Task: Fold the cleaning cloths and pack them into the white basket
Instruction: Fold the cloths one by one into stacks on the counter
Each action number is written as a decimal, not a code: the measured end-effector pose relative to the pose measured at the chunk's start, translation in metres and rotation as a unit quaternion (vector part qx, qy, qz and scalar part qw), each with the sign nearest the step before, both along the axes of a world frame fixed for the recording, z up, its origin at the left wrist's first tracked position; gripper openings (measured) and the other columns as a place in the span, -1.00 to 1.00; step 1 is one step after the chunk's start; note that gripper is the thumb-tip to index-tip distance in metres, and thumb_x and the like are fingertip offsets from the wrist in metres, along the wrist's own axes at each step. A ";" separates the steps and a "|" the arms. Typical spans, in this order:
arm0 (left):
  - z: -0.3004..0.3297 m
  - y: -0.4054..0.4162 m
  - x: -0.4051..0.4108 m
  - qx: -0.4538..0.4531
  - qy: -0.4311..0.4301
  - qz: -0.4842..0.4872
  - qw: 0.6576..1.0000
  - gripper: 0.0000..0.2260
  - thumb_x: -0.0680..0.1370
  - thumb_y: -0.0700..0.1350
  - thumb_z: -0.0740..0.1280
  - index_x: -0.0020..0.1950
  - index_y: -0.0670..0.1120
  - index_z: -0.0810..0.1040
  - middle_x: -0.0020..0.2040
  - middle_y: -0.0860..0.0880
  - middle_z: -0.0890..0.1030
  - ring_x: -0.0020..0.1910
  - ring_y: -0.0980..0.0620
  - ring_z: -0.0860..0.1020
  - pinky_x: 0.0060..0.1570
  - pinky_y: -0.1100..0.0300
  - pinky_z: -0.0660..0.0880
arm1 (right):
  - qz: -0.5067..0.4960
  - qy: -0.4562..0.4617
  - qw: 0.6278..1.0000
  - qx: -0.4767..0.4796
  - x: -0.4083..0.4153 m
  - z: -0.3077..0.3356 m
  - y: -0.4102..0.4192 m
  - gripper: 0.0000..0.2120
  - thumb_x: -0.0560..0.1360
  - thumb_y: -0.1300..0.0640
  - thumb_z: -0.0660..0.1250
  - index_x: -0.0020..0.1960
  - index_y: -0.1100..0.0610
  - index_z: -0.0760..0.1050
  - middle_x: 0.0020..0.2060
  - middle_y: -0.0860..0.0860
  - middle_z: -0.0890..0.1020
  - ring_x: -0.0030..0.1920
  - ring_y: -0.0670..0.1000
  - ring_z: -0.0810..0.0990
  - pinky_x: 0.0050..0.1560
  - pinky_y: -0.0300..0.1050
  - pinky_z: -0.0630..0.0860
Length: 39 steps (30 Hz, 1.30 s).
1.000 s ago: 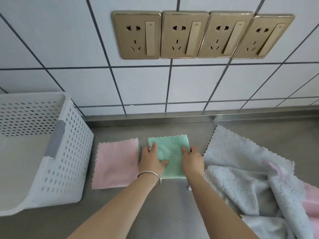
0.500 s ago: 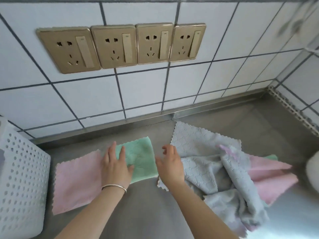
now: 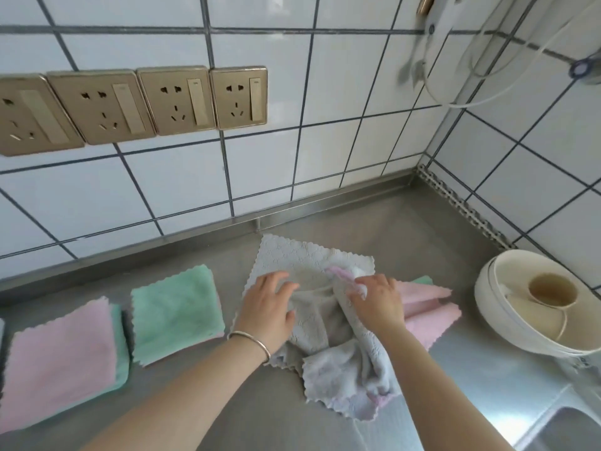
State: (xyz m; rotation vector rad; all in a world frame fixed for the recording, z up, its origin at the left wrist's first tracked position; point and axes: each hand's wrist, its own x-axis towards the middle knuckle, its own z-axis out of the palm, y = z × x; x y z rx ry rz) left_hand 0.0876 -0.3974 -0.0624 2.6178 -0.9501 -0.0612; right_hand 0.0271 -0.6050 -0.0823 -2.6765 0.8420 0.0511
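While both hands work the pile, the steel counter (image 3: 325, 424) carries everything. Grey cloth (image 3: 312, 265) sits crumpled mid-counter, directly under both hands. Left hand (image 3: 266, 309) lies flat on it, fingers straight, pressing. Right hand (image 3: 379, 302) has fingers curled into a raised fold of the same cloth, gripping it. Hands are apart, near each other. Pink cloth (image 3: 429, 307), unfolded, pokes out from under the grey one, just right of the right hand. Two folded cloths lie left of the hands, well apart from them: green folded cloth (image 3: 177, 312), then pink folded cloth (image 3: 61, 362). One white bowl (image 3: 533, 304) far right. Four wall sockets (image 3: 239, 97). One bracelet (image 3: 250, 340), left wrist.
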 end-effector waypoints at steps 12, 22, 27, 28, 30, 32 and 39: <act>0.046 -0.028 -0.007 0.072 -0.009 -0.127 0.989 -0.38 0.47 -0.04 0.34 0.47 0.01 0.14 0.41 0.03 0.34 0.46 0.01 0.16 0.47 -0.05 0.04 | 0.230 -0.136 0.961 0.068 -0.014 0.054 0.033 -0.82 0.47 0.06 0.21 -0.03 0.04 0.56 -0.30 -0.07 0.66 -0.32 -0.03 0.57 -0.30 -0.12 0.46; 0.124 0.085 -0.013 -0.050 0.052 -0.091 0.993 -0.81 0.51 0.05 0.29 -0.17 -0.05 0.55 -0.32 0.01 0.53 -0.31 0.00 0.41 -0.29 0.19 0.26 | 0.318 -0.065 0.943 0.078 -0.041 0.166 0.090 -0.91 0.37 0.10 0.41 -0.14 0.02 0.54 -0.42 -0.07 0.51 -0.41 -0.11 0.41 -0.38 -0.30 0.29; 0.155 0.165 -0.023 -0.135 0.071 0.025 0.988 -0.91 0.51 -0.07 0.34 -0.10 0.06 0.64 -0.22 0.06 0.68 -0.23 0.02 0.61 -0.16 0.12 0.50 | 0.317 0.009 0.948 -0.008 -0.033 0.195 0.117 -0.61 0.41 0.01 0.37 -0.44 0.02 0.23 -0.53 -0.03 0.34 -0.46 -0.08 0.28 -0.42 -0.12 0.19; 0.160 0.179 -0.023 -0.142 0.061 0.045 0.987 -0.91 0.50 -0.05 0.34 -0.10 0.05 0.65 -0.23 0.07 0.68 -0.24 0.08 0.60 -0.16 0.13 0.50 | 0.308 0.009 0.951 -0.019 -0.029 0.196 0.121 -0.61 0.42 0.00 0.36 -0.46 -0.02 0.24 -0.53 -0.04 0.35 -0.46 -0.09 0.30 -0.43 -0.12 0.20; 0.168 0.207 -0.021 -0.155 0.044 0.095 0.982 -0.89 0.48 -0.02 0.36 -0.10 0.01 0.66 -0.27 0.09 0.65 -0.32 0.22 0.55 -0.19 0.20 0.48 | 0.291 0.005 0.956 -0.045 -0.019 0.198 0.131 -0.65 0.44 -0.02 0.34 -0.45 -0.07 0.29 -0.52 -0.08 0.39 -0.41 -0.06 0.38 -0.44 -0.18 0.23; 0.176 0.235 -0.021 -0.173 0.020 0.138 0.975 -0.90 0.47 -0.03 0.38 -0.10 0.00 0.67 -0.27 0.12 0.65 -0.33 0.25 0.54 -0.20 0.27 0.47 | 0.283 -0.008 0.956 -0.080 -0.012 0.200 0.141 -0.73 0.47 -0.03 0.31 -0.38 -0.09 0.36 -0.46 -0.12 0.43 -0.29 0.01 0.44 -0.40 -0.17 0.28; 0.195 0.312 -0.056 -0.268 -0.014 0.167 0.949 -0.66 0.49 -0.15 0.36 -0.19 0.36 0.59 -0.27 0.45 0.59 -0.19 0.41 0.55 -0.16 0.62 0.36 | 0.353 -0.290 0.888 -0.050 -0.016 0.197 0.167 -0.94 0.41 0.35 0.38 -0.14 0.25 0.61 -0.27 -0.06 0.47 -0.16 0.07 0.51 -0.21 -0.22 0.35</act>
